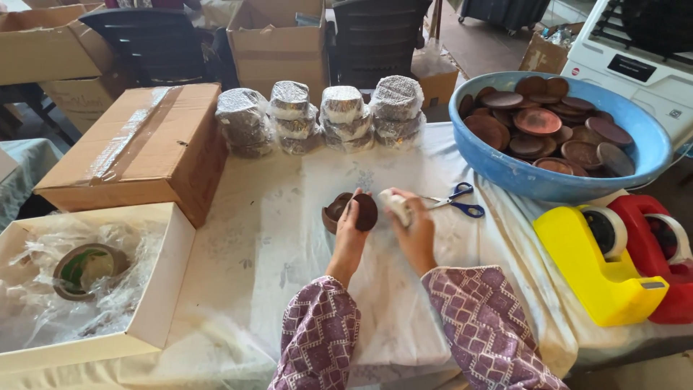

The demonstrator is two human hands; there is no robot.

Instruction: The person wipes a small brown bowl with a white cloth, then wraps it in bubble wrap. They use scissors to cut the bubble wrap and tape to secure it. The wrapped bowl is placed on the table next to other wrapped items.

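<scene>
Both hands are up over the counter [289,238]: the left hand [351,230] cups small brown clay dishes [352,211], fingers curled round the rims so they stay stacked, while the right hand [413,230] pinches a pale crumpled wad [395,204] just beside them. Blue-handled scissors [458,200] lie within reach. More matte, round dishes fill the blue plastic basin [505,173]; shiny film-wrapped stacks [317,115] line the back.

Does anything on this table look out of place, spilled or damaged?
Nothing stands out. The left hand holds a small brown clay lid over a clay cup; the right hand holds a white wad. The scissors lie open beside it, and the wrapped stacks stand upright in a row.
</scene>
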